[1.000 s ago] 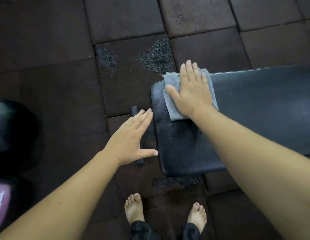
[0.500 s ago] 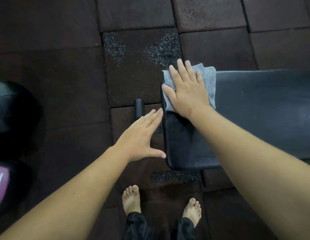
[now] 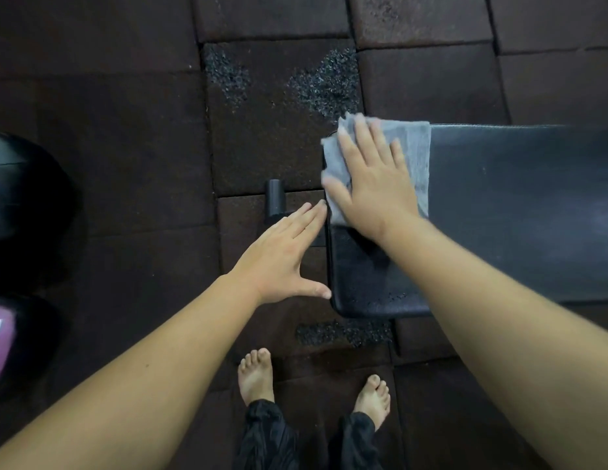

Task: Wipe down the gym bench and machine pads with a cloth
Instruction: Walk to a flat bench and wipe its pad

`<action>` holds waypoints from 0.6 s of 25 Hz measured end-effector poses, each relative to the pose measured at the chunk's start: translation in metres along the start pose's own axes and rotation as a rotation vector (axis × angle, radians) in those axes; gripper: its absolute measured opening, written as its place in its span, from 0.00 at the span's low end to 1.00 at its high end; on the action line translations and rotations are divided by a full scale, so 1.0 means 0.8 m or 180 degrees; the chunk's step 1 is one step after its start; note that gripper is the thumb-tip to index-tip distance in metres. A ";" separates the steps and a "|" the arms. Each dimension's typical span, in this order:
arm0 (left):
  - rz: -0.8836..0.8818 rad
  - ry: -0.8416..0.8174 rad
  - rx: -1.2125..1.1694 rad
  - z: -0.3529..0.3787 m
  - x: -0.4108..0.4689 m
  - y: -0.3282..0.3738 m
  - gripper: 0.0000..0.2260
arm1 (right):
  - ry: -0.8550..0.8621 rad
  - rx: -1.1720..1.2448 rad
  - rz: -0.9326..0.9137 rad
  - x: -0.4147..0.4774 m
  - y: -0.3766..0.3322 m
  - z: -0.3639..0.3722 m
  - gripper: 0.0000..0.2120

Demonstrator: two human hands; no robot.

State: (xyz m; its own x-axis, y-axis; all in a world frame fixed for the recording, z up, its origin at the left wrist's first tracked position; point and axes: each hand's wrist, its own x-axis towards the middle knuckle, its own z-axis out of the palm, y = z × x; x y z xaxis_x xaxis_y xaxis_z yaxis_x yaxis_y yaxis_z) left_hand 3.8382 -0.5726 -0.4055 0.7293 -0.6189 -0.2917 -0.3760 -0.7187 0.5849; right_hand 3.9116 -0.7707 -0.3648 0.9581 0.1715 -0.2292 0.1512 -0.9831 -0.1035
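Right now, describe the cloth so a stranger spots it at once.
Find the long black bench on the right of the dark tiled floor. At its left end, the right hand presses flat on the cloth. It is the only pale grey thing; all around is black or brown.

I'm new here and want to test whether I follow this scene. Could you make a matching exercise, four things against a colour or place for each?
Things:
1. cloth
2. bench pad
3. left hand
4. right hand

Descriptions:
A. black, stretching off to the right
B. pressed flat on the cloth
C. grey, on the pad's corner
D. open, beside the pad's end

Pairs: 1-C, 2-A, 3-D, 4-B
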 end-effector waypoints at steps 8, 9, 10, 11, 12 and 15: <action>-0.0061 -0.0054 -0.0088 0.016 -0.010 0.004 0.62 | 0.0008 -0.0030 0.0127 0.023 0.003 -0.004 0.37; -0.0067 -0.0049 -0.0119 0.019 -0.012 0.005 0.62 | 0.0030 -0.0033 0.0138 0.023 0.002 -0.002 0.37; -0.0060 -0.0013 -0.0147 0.021 -0.013 0.006 0.62 | 0.0059 -0.0035 0.0107 0.004 0.000 0.003 0.38; -0.0048 0.0031 -0.0175 0.023 -0.013 0.005 0.62 | 0.0061 -0.0048 0.0024 -0.030 -0.003 0.011 0.38; -0.0040 0.0053 -0.0199 0.024 -0.013 0.005 0.62 | 0.0055 -0.0077 -0.0097 -0.073 -0.006 0.022 0.38; -0.0040 0.0078 -0.0211 0.020 -0.013 0.005 0.61 | 0.0005 -0.0107 -0.0351 -0.121 0.003 0.033 0.38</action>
State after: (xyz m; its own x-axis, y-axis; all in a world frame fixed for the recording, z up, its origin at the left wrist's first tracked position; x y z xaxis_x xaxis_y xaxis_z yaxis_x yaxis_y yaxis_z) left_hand 3.8201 -0.5744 -0.4125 0.7478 -0.6014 -0.2812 -0.3285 -0.7033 0.6305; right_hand 3.8125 -0.7881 -0.3681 0.9356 0.2786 -0.2169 0.2637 -0.9599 -0.0956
